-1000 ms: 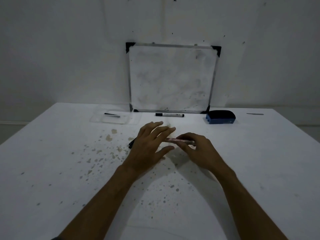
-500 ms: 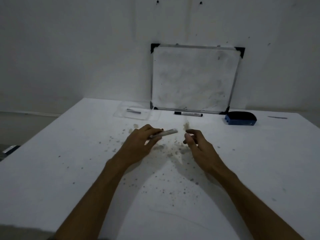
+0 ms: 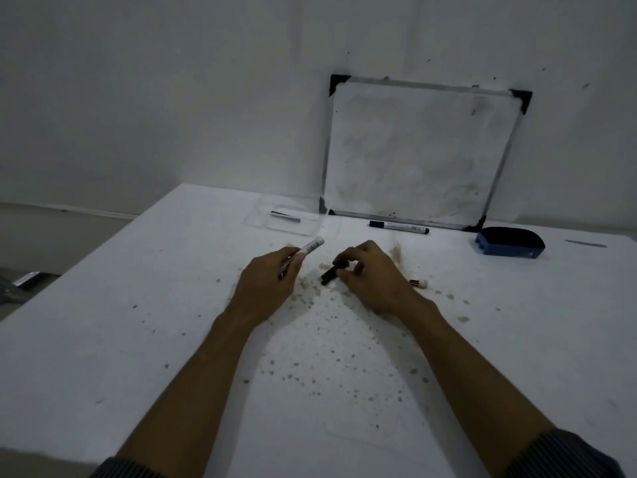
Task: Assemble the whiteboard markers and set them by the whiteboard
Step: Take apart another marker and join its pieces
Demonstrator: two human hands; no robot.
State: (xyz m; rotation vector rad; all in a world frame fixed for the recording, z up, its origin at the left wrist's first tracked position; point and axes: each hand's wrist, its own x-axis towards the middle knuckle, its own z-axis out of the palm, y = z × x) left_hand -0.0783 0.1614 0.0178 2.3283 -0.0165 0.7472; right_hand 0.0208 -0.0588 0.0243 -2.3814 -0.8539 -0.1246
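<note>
My left hand (image 3: 272, 277) grips a pale marker barrel (image 3: 312, 245), whose free end points up and to the right. My right hand (image 3: 372, 274) pinches a short black marker cap (image 3: 329, 274) that rests low on the table. A small loose marker piece (image 3: 418, 282) lies just right of my right hand. The whiteboard (image 3: 413, 157) leans against the wall at the back. One assembled marker (image 3: 398, 227) lies flat along the whiteboard's lower edge.
A clear plastic tray (image 3: 262, 224) with a thin dark part (image 3: 285, 216) sits left of the whiteboard. A blue eraser (image 3: 508, 242) stands at the back right, with a thin dark strip (image 3: 586, 243) beyond it. The stained white table (image 3: 138, 339) ends at a left edge.
The barrel passed from both hands to my left hand alone. My right hand came away and closed on the black cap. The camera view swung left.
</note>
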